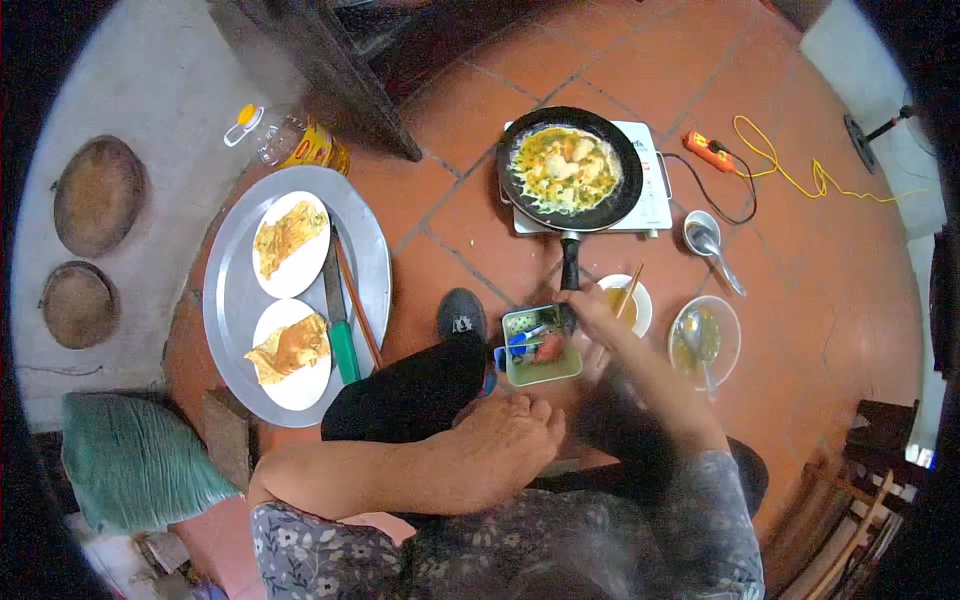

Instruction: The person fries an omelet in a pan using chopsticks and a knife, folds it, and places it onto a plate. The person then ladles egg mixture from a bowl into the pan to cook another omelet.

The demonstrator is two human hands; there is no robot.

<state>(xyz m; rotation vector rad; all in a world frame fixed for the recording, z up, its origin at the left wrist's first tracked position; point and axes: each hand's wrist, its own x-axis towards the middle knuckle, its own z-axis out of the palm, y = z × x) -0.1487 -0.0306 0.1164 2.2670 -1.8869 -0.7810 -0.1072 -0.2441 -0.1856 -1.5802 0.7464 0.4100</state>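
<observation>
My right hand [588,308] is closed on the handle of the black frying pan [625,135], which rests on a white cooktop [655,190]. A round egg layer with green and orange bits [570,170] lies in the pan. Near my lap is my left hand [515,428], its fingers curled; whatever they hold, if anything, is hidden. Just beyond it stands a rectangular container [545,375] with a blue-capped item and something red inside. A bowl [643,300] with chopsticks across it sits beside my right hand.
At left, a metal tray [222,300] carries two plates of folded egg, a green-handled knife [343,350] and chopsticks. An oil bottle [300,140] stands behind it. At right are a bowl of egg mix [730,335], a small bowl with a ladle [703,235] and an orange power strip [708,150].
</observation>
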